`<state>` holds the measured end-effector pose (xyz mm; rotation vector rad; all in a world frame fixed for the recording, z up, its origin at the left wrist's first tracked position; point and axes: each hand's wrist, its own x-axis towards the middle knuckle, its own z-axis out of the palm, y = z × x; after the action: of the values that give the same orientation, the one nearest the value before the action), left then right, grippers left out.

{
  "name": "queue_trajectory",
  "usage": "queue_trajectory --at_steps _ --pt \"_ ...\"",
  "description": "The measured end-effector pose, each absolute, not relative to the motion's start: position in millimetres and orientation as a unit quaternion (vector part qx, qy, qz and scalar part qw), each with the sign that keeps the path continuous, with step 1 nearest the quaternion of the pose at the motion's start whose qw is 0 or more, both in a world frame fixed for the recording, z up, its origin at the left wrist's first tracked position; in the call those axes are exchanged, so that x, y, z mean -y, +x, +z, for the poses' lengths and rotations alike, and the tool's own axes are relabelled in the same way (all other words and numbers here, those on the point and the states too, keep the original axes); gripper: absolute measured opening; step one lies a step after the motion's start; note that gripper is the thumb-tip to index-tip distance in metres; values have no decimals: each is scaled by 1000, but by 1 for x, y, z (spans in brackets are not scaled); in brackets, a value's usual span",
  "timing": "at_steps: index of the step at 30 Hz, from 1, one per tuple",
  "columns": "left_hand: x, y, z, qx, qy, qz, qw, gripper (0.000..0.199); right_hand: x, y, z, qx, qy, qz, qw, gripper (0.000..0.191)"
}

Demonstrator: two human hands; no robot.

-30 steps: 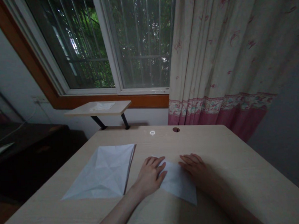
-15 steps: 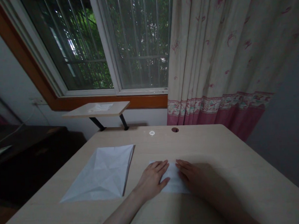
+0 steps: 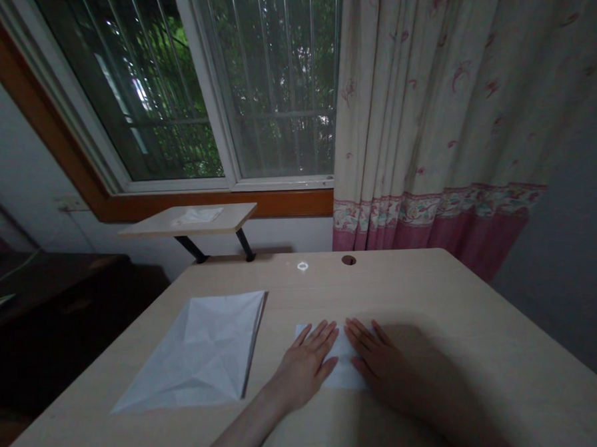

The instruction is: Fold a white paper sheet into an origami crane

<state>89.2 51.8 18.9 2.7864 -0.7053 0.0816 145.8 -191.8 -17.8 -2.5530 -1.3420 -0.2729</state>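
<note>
A small white sheet of paper [image 3: 344, 364] lies flat on the light wood desk, partly covered by both hands. My left hand [image 3: 308, 363] rests palm down on its left side, fingers outstretched. On the right side of the sheet lies my right hand [image 3: 378, 359], also palm down with the fingers straight and a little spread. The fingertips of the two hands are close together but apart, with a strip of paper showing between them. To the left is a larger stack of creased white sheets [image 3: 205, 348], which neither hand touches.
The desk [image 3: 465, 348] has a round cable hole [image 3: 349, 260] near its back edge. A raised shelf [image 3: 168, 223] at the back left bears a crumpled white piece [image 3: 201, 215]. Behind stand a barred window and a floral curtain [image 3: 414, 144]; a dark cabinet [image 3: 56, 283] is at left.
My right hand has shifted left, its fingers now flatter and more spread on the paper. My left hand's fingers have opened out slightly. The view has shifted a little.
</note>
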Motion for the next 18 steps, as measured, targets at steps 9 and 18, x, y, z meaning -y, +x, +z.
queue_trajectory --at_steps 9,18 --pt "-50 86 18 193 976 43 96 56 189 142 -7 429 -897 -43 102 58" --pt "-56 88 11 216 967 59 119 58 193 143 -14 450 -882 -79 114 64"
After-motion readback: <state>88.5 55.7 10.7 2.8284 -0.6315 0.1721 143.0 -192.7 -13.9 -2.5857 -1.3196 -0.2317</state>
